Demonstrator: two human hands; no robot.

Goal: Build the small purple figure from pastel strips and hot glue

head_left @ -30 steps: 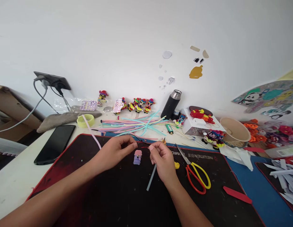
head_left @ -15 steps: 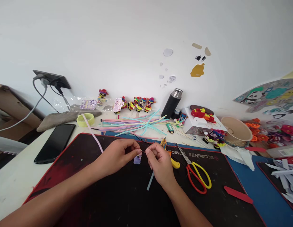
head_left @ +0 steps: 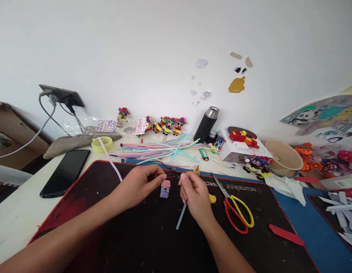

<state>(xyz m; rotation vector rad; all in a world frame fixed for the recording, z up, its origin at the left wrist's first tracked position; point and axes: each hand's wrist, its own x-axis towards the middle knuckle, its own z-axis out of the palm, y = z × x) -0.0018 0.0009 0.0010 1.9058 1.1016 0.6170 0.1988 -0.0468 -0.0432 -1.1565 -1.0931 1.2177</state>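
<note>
The left hand (head_left: 143,182) pinches thumb to forefinger on a thin red strand (head_left: 170,177), just above a fuzzy pink-and-purple figure (head_left: 165,189) lying on a black desk mat (head_left: 130,239). The right hand (head_left: 195,195), to the figure's right, has its fingertips drawn together; whether they grip anything I cannot tell. A glue gun (head_left: 212,198), mostly hidden by that hand, has a translucent glue stick (head_left: 181,218) showing to the figure's lower right.

Farther right of the figure are scissors (head_left: 235,212), blades apart, then a round beige tub (head_left: 288,156), its contents too indistinct to name. Behind and right of the figure, a white box (head_left: 232,153) bears a red-and-yellow chenille bundle (head_left: 244,139) on top. Behind and left of it, a clear plastic bag (head_left: 72,125) holds a purple label (head_left: 104,126) marked 50. Pastel chenille stems (head_left: 161,148) are piled behind it.
</note>
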